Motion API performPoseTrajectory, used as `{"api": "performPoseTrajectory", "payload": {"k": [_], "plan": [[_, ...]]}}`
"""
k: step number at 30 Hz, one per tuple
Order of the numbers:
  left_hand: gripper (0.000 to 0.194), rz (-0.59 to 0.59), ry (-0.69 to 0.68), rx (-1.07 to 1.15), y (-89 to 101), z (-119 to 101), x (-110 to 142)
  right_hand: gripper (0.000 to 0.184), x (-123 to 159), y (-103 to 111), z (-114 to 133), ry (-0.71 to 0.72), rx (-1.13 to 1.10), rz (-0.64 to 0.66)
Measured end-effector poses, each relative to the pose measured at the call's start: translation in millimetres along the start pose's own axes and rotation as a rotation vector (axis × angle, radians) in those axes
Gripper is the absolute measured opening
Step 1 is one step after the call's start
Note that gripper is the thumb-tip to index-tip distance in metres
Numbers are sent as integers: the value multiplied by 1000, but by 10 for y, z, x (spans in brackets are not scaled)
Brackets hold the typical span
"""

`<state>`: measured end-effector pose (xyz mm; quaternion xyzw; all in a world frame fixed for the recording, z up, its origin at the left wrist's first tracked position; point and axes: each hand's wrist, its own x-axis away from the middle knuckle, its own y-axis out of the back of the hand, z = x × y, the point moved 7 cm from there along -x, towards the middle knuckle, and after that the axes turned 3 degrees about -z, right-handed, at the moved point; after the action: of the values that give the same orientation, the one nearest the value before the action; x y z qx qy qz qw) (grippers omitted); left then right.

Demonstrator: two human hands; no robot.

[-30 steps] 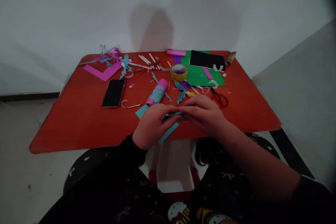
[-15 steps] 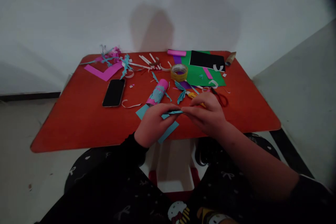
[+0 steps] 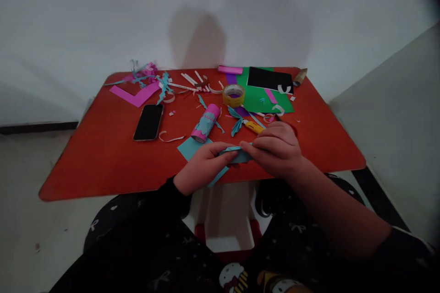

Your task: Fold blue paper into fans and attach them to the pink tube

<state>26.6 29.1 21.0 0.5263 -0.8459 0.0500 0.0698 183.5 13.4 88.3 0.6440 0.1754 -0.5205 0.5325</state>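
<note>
A folded piece of light blue paper (image 3: pixel 240 156) is held between both hands near the table's front edge. My left hand (image 3: pixel 205 165) pinches its left end, thumb on the near side. On the right end, my right hand (image 3: pixel 279 149) grips with thumb and fingers closed. Beneath my left hand lies a larger blue paper sheet (image 3: pixel 189 147), partly hidden. A pink tube with blue scalloped paper (image 3: pixel 206 122) lies just beyond. Past my right hand are a yellow cutter (image 3: pixel 253 127) and a pleated blue paper fan (image 3: pixel 236 121).
A phone (image 3: pixel 148 122) lies on the red table (image 3: pixel 103 165) at left. Further back are a tape roll (image 3: pixel 233 95), green paper (image 3: pixel 254 100), black paper (image 3: pixel 270 78), pink paper (image 3: pixel 137 96) and several paper scraps. Scissors are mostly hidden behind my right hand.
The folded blue paper has tilted, so more of its face shows. My right hand has shifted slightly right, its fingers curled more. The left hand keeps its grip.
</note>
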Motion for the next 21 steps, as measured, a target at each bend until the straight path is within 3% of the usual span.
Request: {"api": "performPoseTrajectory", "payload": {"k": [6,13,17,21], "plan": [[35,-22,277,371,-47,229,53,17,-16,-23,26,62,57,59],[28,-82,384,430,-36,252,113,15,-89,-84,123,191,152,100],[38,-92,319,229,38,192,102,15,-61,-112,154,261,137,95],[34,-126,3,-276,145,-78,90,16,-38,-85,52,157,22,76]]}}
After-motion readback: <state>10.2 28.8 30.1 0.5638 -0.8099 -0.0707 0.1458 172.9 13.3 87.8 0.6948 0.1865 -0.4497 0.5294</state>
